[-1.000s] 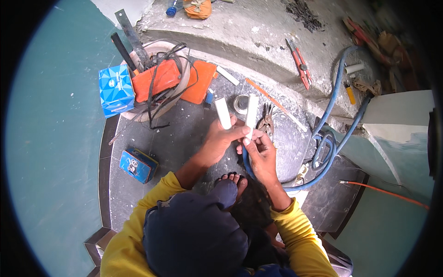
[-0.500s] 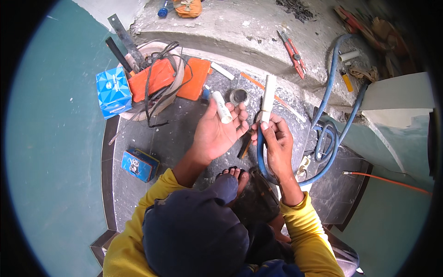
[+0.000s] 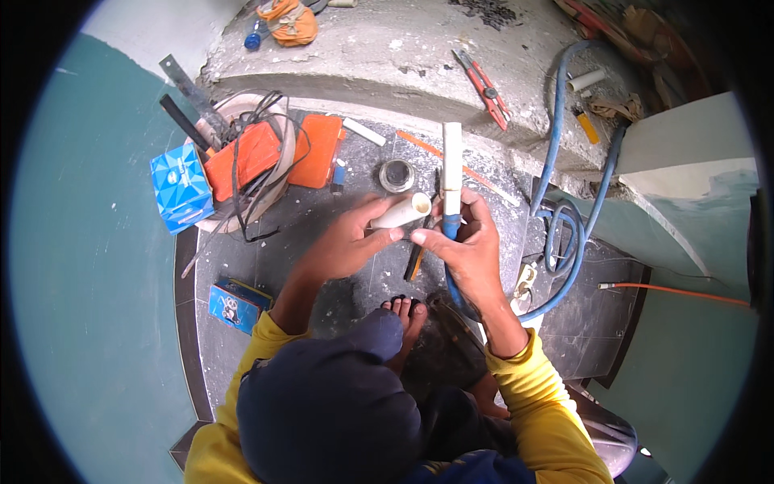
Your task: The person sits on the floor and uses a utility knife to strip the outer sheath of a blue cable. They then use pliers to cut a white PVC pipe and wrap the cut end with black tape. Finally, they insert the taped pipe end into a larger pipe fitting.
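My left hand (image 3: 337,244) is closed round a short piece of white plastic pipe (image 3: 397,214), its open end tilted up and to the right. Close beside it, my right hand (image 3: 476,256) grips a blue hose (image 3: 452,228) where it meets a longer white pipe (image 3: 452,157), which stands out past my fingers. The right thumb reaches across toward the short pipe, near the left thumb; whether it touches is unclear. Beyond the hands, a small round tin (image 3: 397,175) sits on the dark tiled floor.
Red-handled pliers (image 3: 484,90) lie on the rough concrete ledge (image 3: 387,60). At the left are orange cases (image 3: 317,152), tangled black cable and a blue box (image 3: 181,187). A smaller blue box (image 3: 234,306) rests nearer. An orange hose (image 3: 677,291) runs at the right.
The short pipe lay on my open left palm; now my fingers hold it, with its open end swung upward. My hands have come closer together, and the right thumb has moved left.
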{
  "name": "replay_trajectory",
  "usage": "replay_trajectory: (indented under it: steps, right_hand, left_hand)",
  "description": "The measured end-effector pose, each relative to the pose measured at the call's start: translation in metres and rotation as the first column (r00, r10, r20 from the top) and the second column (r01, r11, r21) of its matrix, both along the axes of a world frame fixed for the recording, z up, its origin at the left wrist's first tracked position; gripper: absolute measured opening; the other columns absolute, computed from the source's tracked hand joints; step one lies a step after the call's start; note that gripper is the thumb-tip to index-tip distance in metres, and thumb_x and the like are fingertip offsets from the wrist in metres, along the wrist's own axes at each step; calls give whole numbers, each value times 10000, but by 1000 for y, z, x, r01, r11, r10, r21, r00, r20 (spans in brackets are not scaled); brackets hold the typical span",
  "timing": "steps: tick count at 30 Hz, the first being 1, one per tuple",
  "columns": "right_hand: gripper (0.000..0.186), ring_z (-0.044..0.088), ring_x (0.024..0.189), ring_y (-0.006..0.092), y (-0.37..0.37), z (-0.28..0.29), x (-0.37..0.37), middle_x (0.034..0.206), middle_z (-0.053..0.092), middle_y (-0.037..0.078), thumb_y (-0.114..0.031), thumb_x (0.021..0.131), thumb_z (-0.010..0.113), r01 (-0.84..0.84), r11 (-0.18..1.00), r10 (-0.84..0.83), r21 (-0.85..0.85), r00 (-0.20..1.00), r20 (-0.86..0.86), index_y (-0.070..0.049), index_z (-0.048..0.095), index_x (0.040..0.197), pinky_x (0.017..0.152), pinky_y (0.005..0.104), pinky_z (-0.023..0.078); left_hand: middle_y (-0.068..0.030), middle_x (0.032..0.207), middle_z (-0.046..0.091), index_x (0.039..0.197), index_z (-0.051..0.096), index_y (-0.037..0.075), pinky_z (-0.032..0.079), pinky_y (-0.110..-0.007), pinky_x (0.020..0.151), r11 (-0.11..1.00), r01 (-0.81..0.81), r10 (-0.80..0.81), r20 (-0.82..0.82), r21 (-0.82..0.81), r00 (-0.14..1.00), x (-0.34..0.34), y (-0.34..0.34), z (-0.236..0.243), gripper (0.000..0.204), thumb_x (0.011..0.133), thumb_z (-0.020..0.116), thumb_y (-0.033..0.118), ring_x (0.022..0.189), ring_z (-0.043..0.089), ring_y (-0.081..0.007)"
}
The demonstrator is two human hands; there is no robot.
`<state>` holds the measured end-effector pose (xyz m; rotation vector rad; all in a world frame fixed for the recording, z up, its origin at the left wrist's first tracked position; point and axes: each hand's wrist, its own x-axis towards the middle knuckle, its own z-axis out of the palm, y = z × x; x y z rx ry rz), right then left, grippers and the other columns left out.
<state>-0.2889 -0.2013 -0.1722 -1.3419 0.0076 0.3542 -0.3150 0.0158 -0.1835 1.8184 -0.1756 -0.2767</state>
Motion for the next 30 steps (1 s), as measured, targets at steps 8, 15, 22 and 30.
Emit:
replay_trajectory:
  steps: [8, 15, 22, 30]
  right_hand:
    - [525, 586, 632, 47, 4, 6, 6, 930, 717, 45, -8, 862, 858, 78, 994, -67, 82, 989, -134, 8, 549, 1285, 530, 196, 448]
    - [463, 574, 603, 25, 12, 7, 6, 938, 729, 37, -6, 869, 852, 137, 986, -118, 97, 977, -179, 8, 566, 1234, 520, 176, 430]
    - [362, 594, 639, 64, 9, -1, -1, 901, 669, 9, -166, 967, 796, 80, 994, -86, -72, 993, -85, -1, 620, 1237, 546, 223, 459]
    - [324, 609, 605, 99, 4, 20, -15, 809, 687, 68, -243, 1093, 626, -63, 920, 89, -387, 995, 50, 18, 658, 1284, 557, 277, 474]
  left_hand:
    - [-119, 1156, 666, 1355, 600, 31, 499, -321, 914, 908, -276, 207, -234, -316, 950, -7, -25, -6, 356, 1017, 695, 90, 1057, 627, -160]
    - [-123, 1219, 709, 1268, 602, 23, 530, -313, 878, 504, -500, 342, -369, -704, 864, -27, -52, -43, 205, 1090, 608, 125, 1028, 665, -150]
    - [-137, 1317, 674, 1271, 629, -28, 541, -448, 1094, 458, -499, 421, -314, -736, 851, 0, -28, -29, 263, 1123, 552, 174, 1206, 669, -235]
    - [-234, 1143, 720, 1189, 602, -55, 673, -429, 857, 537, -643, 657, -208, -546, 725, 40, 28, 8, 280, 1058, 665, 185, 1010, 751, -280]
